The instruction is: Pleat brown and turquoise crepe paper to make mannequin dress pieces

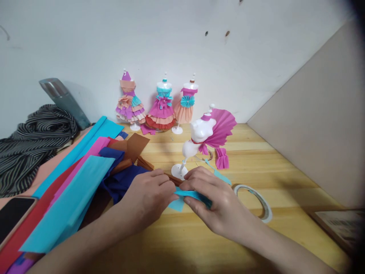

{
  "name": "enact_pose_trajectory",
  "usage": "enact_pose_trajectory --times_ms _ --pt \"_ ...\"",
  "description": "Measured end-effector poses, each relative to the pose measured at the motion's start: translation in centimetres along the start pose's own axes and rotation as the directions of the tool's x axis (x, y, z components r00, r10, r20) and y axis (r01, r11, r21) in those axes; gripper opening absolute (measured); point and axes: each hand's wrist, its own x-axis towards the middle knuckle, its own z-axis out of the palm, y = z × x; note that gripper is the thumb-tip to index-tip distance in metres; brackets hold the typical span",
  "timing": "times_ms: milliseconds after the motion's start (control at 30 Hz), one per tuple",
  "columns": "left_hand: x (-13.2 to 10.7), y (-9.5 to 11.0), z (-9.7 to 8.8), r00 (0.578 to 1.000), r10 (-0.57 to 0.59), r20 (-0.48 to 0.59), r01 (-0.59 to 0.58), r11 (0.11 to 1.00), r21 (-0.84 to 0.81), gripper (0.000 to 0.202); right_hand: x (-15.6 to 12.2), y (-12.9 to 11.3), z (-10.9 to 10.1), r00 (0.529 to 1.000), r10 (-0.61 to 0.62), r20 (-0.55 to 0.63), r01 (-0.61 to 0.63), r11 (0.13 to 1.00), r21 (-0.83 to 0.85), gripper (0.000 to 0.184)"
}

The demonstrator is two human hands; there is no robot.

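Between my two hands is a narrow folded strip of turquoise crepe paper (pixel 194 194). My left hand (pixel 152 194) pinches its left end, the fingers curled inward. Thumb and fingers of my right hand (pixel 215 201) close on the rest of the strip, hiding part of it. Just beyond my hands stands a white mini dress form (pixel 197 131) with a pleated magenta paper fan (pixel 222 129) at its back and a red tie round the waist. Below the strip, a small turquoise paper piece (pixel 176 205) shows on the table.
A roll of tape (pixel 266 211) lies right of my right hand. Several crepe paper sheets (pixel 71 198) and a phone (pixel 15 217) are at left. Three dressed forms (pixel 160 108) stand by the wall. A magenta scrap (pixel 221 158) lies on the wooden table (pixel 270 167).
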Motion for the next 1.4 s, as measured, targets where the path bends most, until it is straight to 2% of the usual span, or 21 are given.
enact_pose_trajectory --times_ms 233,367,500,600,667,767,800,833,867,900,967,1033,1100,1167,1233,1333,1367,1400 --pt "0.1 -0.1 0.1 1.0 0.002 0.0 -0.002 1.0 -0.009 0.045 0.0 0.0 0.2 1.0 -0.017 -0.018 0.017 1.0 -0.024 0.008" --pt "-0.1 0.0 0.2 0.999 -0.02 0.025 0.021 0.999 -0.038 0.04 -0.1 0.1 0.4 0.999 -0.044 -0.022 0.043 0.999 -0.027 0.009" --pt "-0.3 -0.2 0.0 0.99 -0.114 0.079 0.122 0.986 -0.109 0.022 0.0 0.5 0.1 0.999 -0.041 -0.019 0.04 0.998 -0.051 0.009" --pt "-0.3 -0.7 -1.0 0.971 -0.239 0.01 0.237 0.954 -0.185 0.005 0.0 1.0 -0.3 0.999 0.006 -0.051 -0.008 0.999 -0.038 0.01" --pt "-0.2 -0.9 -2.0 0.93 -0.357 -0.089 0.331 0.917 -0.224 0.014 0.1 1.3 -0.5 0.994 0.068 -0.082 -0.069 0.998 -0.004 0.012" --pt "-0.3 -0.9 -3.3 0.793 -0.59 -0.152 0.518 0.784 -0.343 0.017 0.4 1.6 -0.9 0.976 0.178 -0.123 -0.173 0.983 0.055 0.016" --pt "-0.4 -0.7 -3.6 0.753 -0.647 -0.121 0.557 0.724 -0.407 0.02 0.4 1.6 -1.0 0.971 0.202 -0.131 -0.195 0.979 0.066 0.017" --pt "-0.5 -0.5 -3.7 0.73 -0.681 -0.059 0.582 0.665 -0.468 0.025 0.5 1.6 -1.0 0.968 0.212 -0.136 -0.204 0.977 0.069 0.018" --pt "-0.5 -0.1 -3.7 0.727 -0.686 0.021 0.599 0.619 -0.508 0.033 0.5 1.5 -1.1 0.969 0.207 -0.138 -0.2 0.978 0.061 0.018" --pt "-0.6 0.2 -3.6 0.74 -0.666 0.093 0.608 0.605 -0.514 0.043 0.6 1.5 -1.1 0.973 0.186 -0.139 -0.181 0.982 0.046 0.017" --pt "-0.6 0.9 -3.2 0.784 -0.602 0.148 0.604 0.689 -0.401 0.062 0.6 1.3 -1.1 0.983 0.112 -0.144 -0.112 0.994 0.002 0.015" --pt "-0.5 1.4 -2.6 0.846 -0.53 0.049 0.53 0.832 -0.164 0.073 0.5 1.0 -1.1 0.989 0.029 -0.144 -0.035 0.999 -0.041 0.012" --pt "-0.4 1.5 -1.9 0.908 -0.415 -0.059 0.417 0.909 0.02 0.08 0.4 0.7 -0.9 0.99 -0.024 -0.137 0.015 0.997 -0.072 0.011" --pt "-0.3 1.4 -1.2 0.944 -0.324 -0.058 0.326 0.945 0.028 0.085 0.2 0.4 -0.7 0.991 -0.055 -0.118 0.045 0.995 -0.09 0.01" --pt "-0.1 1.2 -0.5 0.958 -0.283 -0.036 0.28 0.957 -0.076 0.071 0.1 0.3 -0.5 0.993 -0.078 -0.087 0.07 0.993 -0.093 0.01" --pt "0.0 1.0 0.1 0.965 -0.254 -0.062 0.236 0.948 -0.213 0.016 -0.1 0.2 -0.2 0.994 -0.095 -0.053 0.091 0.993 -0.074 0.01" --pt "0.1 1.0 0.2 0.967 -0.243 -0.07 0.221 0.947 -0.235 0.005 -0.1 0.2 -0.1 0.994 -0.096 -0.05 0.092 0.994 -0.066 0.01" --pt "0.1 1.0 0.3 0.97 -0.233 -0.074 0.209 0.947 -0.243 0.009 -0.1 0.2 -0.1 0.994 -0.094 -0.052 0.091 0.994 -0.057 0.011"
